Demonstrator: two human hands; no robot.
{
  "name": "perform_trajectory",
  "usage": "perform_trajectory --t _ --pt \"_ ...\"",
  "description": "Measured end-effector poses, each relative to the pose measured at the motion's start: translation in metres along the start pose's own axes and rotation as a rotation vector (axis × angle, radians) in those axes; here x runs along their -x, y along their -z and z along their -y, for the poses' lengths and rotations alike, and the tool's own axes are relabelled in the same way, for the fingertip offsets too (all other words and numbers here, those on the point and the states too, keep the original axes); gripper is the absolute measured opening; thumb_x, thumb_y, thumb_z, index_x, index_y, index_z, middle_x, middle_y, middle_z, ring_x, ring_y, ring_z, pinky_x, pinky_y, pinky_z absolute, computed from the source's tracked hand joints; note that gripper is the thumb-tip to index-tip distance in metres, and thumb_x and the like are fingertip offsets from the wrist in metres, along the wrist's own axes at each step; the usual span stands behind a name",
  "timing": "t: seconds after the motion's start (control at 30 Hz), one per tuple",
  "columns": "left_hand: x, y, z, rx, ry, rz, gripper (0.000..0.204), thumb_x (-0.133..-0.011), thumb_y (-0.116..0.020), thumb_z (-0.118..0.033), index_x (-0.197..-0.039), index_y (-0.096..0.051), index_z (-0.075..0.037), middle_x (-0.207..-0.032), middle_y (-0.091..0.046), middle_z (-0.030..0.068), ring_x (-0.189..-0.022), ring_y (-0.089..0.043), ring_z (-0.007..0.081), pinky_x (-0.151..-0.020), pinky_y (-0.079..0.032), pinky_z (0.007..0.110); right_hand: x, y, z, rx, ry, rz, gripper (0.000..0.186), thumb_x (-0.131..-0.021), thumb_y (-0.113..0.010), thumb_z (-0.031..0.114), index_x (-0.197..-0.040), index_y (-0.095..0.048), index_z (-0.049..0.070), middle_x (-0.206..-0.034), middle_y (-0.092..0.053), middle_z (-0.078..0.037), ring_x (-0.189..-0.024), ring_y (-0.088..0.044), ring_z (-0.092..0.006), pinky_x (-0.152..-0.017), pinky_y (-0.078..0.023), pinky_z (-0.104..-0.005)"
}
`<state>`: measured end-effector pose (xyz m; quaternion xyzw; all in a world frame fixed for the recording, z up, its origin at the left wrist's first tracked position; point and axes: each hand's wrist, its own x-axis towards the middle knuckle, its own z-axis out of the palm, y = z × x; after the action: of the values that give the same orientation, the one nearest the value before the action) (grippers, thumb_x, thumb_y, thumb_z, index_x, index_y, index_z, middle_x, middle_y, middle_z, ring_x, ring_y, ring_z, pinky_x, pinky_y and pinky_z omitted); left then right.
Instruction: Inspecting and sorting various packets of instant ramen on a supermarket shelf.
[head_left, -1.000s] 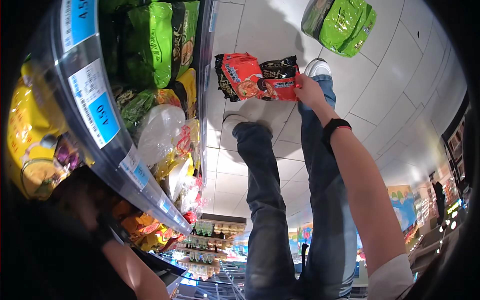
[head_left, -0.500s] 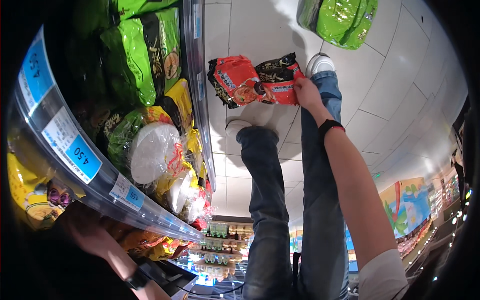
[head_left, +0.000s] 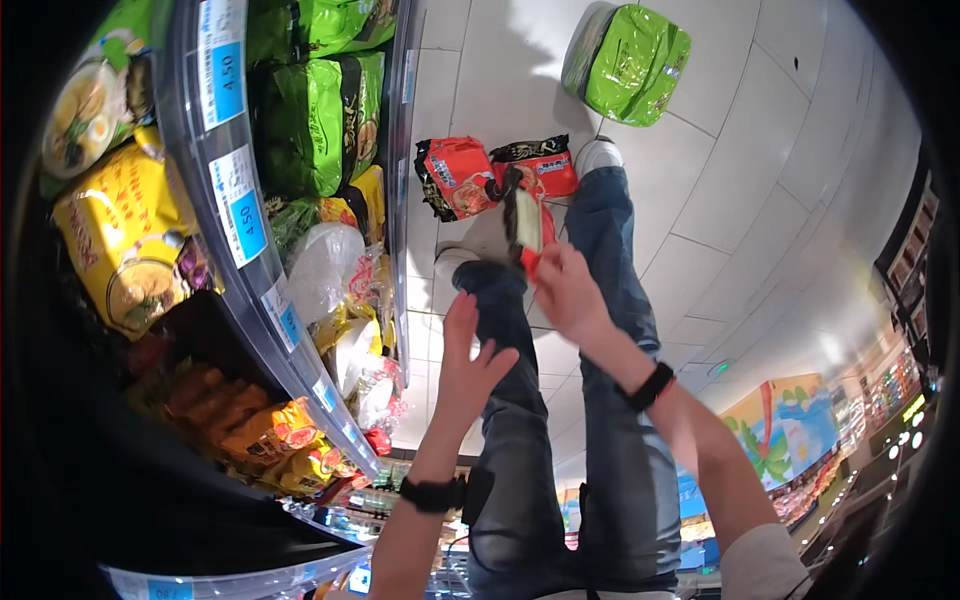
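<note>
My right hand [head_left: 568, 300] is closed on the red end of an instant noodle packet [head_left: 526, 225], held up in front of my legs. The packet is seen narrow, with a dark edge and a pale strip. Close by on the left, my left hand [head_left: 470, 365] is raised with its fingers spread and nothing in it. Beyond the held packet, near my shoes, are two red-and-black noodle packets [head_left: 455, 180], the right one partly covered by it. A bright green noodle multipack [head_left: 635, 68] lies farther off on the floor.
Store shelving [head_left: 225, 180] runs along my left, its clear price-label edges curving toward me. Green packs [head_left: 318, 125], yellow bags [head_left: 130, 235] and clear-wrapped bowls [head_left: 325, 265] fill it. Grey floor tiles [head_left: 740, 160] stretch to the right.
My left hand has come out of the lower shelf and moved right, before my legs. My right hand has left the red packets and drawn nearer, now with a packet in it.
</note>
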<state>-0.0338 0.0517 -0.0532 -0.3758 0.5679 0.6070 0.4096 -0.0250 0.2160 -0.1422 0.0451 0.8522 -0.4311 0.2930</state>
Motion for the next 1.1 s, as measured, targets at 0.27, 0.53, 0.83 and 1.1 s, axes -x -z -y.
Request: perform_trajectory --t 0.27,0.53,0.83,1.1 --pt "0.013 -0.031 -0.013 0.508 -0.113 -0.183 0.050 -0.087 -0.045 -0.009 -0.133 -0.025 -0.010 -0.124 -0.042 0.0123 -0.110 -0.046 0.0221 -0.092 -0.038 0.031 0.060 0.029 0.108 0.004 0.299 -0.003 0.024 -0.054 -0.063 0.007 -0.077 -0.055 0.005 -0.100 -0.047 -0.007 -0.101 -0.045 -0.0258 -0.085 -0.040 -0.0402" --pt "0.026 0.000 -0.028 1.024 -0.070 0.062 0.044 -0.093 -0.029 -0.033 -0.125 -0.037 -0.005 -0.123 -0.045 0.0098 -0.113 -0.045 0.0228 -0.096 -0.035 0.039 0.036 0.078 0.102 -0.131 -0.005 -0.317 0.042 -0.070 -0.067 0.014 -0.107 -0.051 0.006 -0.115 -0.042 -0.009 -0.107 -0.043 -0.0229 -0.097 -0.030 -0.0355" --pt "0.023 0.028 -0.064 0.811 0.022 0.274 0.043 -0.092 -0.034 -0.030 -0.125 -0.037 -0.002 -0.124 -0.046 0.0123 -0.113 -0.046 0.0241 -0.096 -0.035 0.039 0.024 0.088 0.088 -1.322 -0.527 -0.234 0.027 -0.092 -0.041 0.018 -0.113 -0.045 0.003 -0.105 -0.056 -0.005 -0.093 -0.055 -0.0115 -0.085 -0.043 -0.0267" --pt "0.046 0.012 -0.027 0.539 -0.072 0.116 0.044 -0.086 -0.049 -0.013 -0.125 -0.032 -0.002 -0.114 -0.050 0.0082 -0.102 -0.053 0.0167 -0.075 -0.053 0.030 0.036 0.074 0.129 -1.201 -0.422 -0.501 0.019 -0.093 -0.040 0.022 -0.093 -0.046 0.004 -0.090 -0.056 -0.004 -0.077 -0.057 -0.0069 -0.068 -0.050 -0.0227"
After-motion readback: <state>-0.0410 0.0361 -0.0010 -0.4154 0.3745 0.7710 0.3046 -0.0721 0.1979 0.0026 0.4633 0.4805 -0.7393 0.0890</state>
